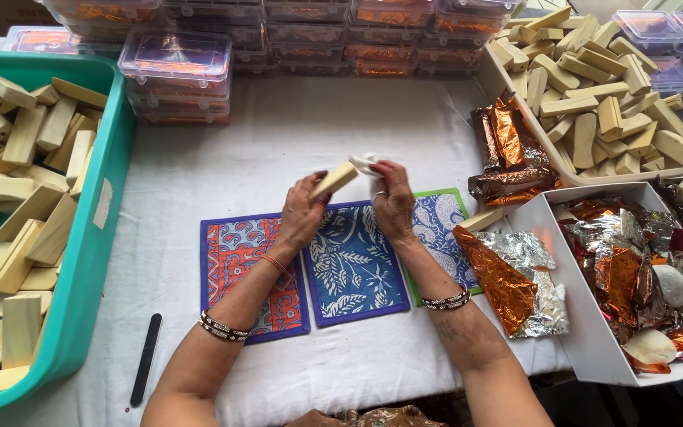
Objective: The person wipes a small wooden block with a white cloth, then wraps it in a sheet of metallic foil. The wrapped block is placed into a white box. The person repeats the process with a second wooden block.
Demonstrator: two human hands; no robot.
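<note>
Left hand [300, 215] grips my pale wooden block [334, 179], long axis toward two o'clock, right hand [393, 202] pinching white cloth [367, 164] at its upper end.

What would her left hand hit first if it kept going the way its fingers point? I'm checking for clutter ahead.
Probably the right hand: the left hand points up and right along the wooden block it holds, whose far end already meets the white cloth there.

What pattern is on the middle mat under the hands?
White leaf prints on the blue middle mat, clearest in the head view.
</note>
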